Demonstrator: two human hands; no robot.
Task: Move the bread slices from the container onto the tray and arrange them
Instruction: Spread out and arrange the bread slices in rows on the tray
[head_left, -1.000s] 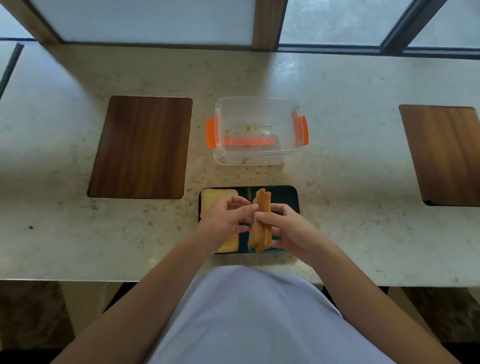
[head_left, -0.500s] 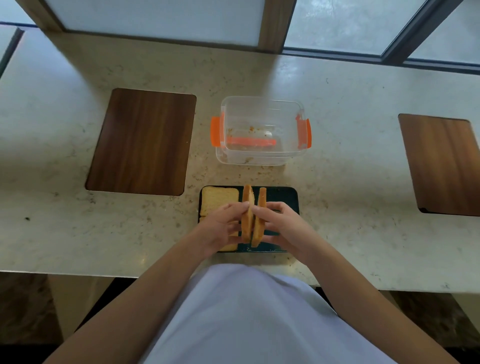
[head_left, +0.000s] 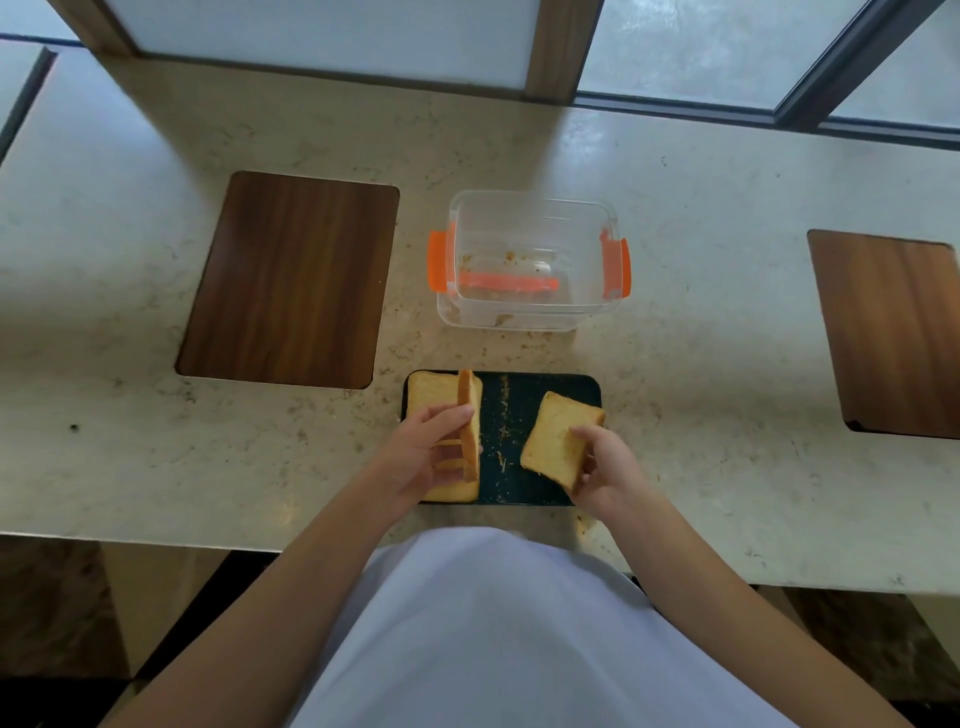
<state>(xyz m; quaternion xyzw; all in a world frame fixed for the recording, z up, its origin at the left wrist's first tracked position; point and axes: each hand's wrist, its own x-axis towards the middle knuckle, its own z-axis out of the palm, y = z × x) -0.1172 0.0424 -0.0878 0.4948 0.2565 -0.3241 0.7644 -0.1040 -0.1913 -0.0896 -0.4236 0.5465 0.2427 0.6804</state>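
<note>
Standing over a pale stone counter (head_left: 156, 291) under a window, with two inlaid wooden panels (head_left: 291, 280) lying well apart to left and right and clear of the work. Sitting beyond the tray: the clear container (head_left: 530, 312) with orange clips, holding only crumbs, no slices left inside. Lying nearest the body: the dark tray (head_left: 545, 384), scattered with crumbs down its middle and already carrying flat bread (head_left: 431, 387) along its left side.

Pinching an upright slice (head_left: 470, 421) on edge with the left hand (head_left: 421, 457), fingers closed around it, just above that flat bread. Gripping a tilted slice (head_left: 558, 439) by its near corner with the right hand (head_left: 608, 467), fingers closed, over the tray's right half.

Probably best: lowering the right slice flat onto the bare right side, then laying the left one down in the middle gap, squaring edges without overlapping. Watching for toast crumbling under a tight pinch; nothing else blocking the tray.
</note>
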